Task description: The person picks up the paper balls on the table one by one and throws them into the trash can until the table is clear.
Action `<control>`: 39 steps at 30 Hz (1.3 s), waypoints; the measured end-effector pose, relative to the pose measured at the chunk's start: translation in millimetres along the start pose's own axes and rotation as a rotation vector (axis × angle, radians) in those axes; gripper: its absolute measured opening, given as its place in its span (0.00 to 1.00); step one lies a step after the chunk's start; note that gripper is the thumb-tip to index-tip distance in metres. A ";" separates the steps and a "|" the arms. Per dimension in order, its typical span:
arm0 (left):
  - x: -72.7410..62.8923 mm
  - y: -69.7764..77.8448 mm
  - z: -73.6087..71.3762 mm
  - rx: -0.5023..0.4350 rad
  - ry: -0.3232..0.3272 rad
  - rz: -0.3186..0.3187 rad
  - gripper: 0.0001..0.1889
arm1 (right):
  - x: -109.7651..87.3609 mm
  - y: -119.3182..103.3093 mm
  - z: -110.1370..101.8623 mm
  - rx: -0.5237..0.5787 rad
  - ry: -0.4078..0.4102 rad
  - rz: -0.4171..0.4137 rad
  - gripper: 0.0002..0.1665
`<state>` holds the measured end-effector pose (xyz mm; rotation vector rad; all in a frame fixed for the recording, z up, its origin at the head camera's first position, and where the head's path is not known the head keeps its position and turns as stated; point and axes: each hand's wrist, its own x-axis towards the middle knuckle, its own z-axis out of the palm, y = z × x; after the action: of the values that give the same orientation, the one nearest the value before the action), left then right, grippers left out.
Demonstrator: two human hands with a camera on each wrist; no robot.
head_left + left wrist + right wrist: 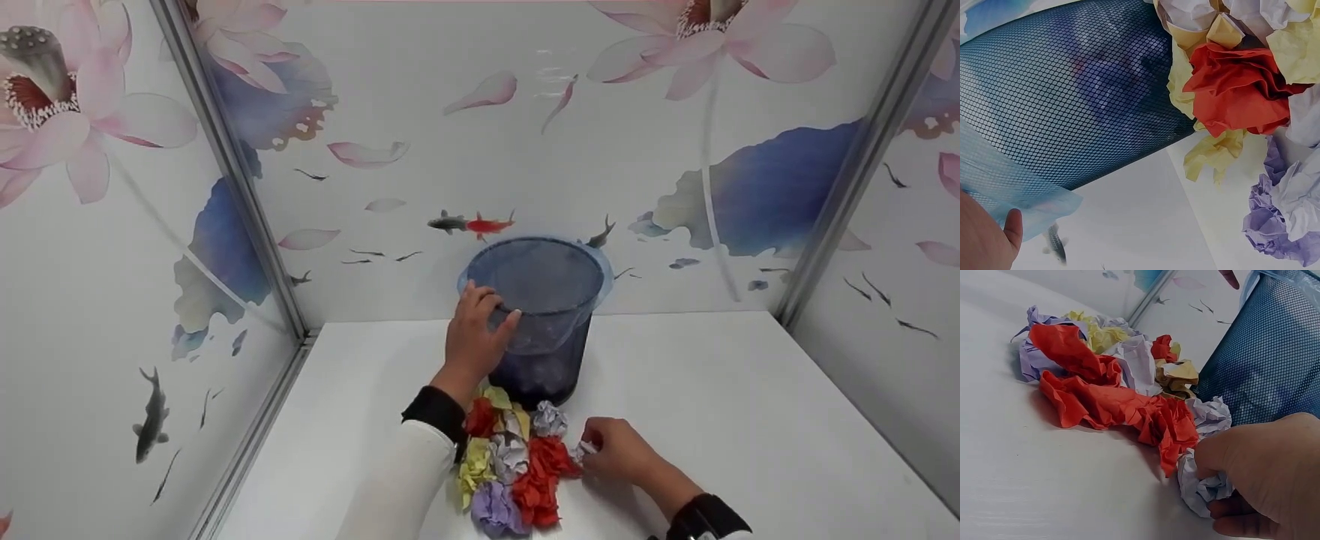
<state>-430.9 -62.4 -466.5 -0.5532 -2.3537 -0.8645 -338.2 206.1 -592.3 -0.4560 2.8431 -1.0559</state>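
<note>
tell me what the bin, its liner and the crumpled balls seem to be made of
Bin: dark mesh, probably coated metal, though plastic is possible; a fine, regular grid of holes shows.
Liner: thin bluish plastic film, smooth-looking; the mesh shows through it where it folds over the rim.
Crumpled balls: most likely matte paper, since they hold sharp creases and stiff folds.

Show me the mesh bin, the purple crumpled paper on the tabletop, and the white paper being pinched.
Mesh bin [541, 369]: head view, on its dark lower front wall.
Purple crumpled paper [496, 510]: head view, on its creased middle.
Pinched white paper [1189, 486]: right wrist view, on its uncovered side.
</note>
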 end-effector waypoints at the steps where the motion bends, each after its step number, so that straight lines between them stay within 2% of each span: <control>1: -0.1 0.1 0.2 0.001 0.002 0.003 0.26 | -0.5 -0.5 -2.0 0.005 -0.009 0.001 0.11; 5: 0.2 1.4 0.7 0.006 0.003 0.010 0.26 | -1.9 -3.9 -13.8 0.016 -0.021 -0.015 0.10; 11: 0.5 2.6 0.1 0.005 -0.002 0.003 0.26 | -3.4 -17.0 -43.7 -0.007 0.004 -0.103 0.09; 17: -0.2 2.3 -0.4 -0.006 -0.024 -0.021 0.25 | -3.5 -47.2 -86.5 -0.078 0.022 -0.167 0.11; 22: 0.6 1.1 -0.1 -0.001 -0.008 -0.013 0.26 | -1.5 -72.9 -127.0 -0.147 0.034 -0.234 0.11; 25: 1.0 0.7 -0.3 -0.002 -0.009 -0.015 0.26 | 1.1 -87.4 -150.8 -0.166 0.041 -0.246 0.10; 31: 1.0 0.0 -0.3 0.008 -0.008 -0.009 0.25 | 15.2 -114.5 -191.0 -0.176 0.061 -0.252 0.10; 39: 1.4 -1.1 2.0 0.018 0.003 0.000 0.25 | 44.9 -142.8 -225.7 -0.181 0.125 -0.313 0.09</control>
<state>-433.2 -61.6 -467.4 -0.5435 -2.3565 -0.8428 -384.1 231.2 -326.6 -0.9059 3.0624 -0.8969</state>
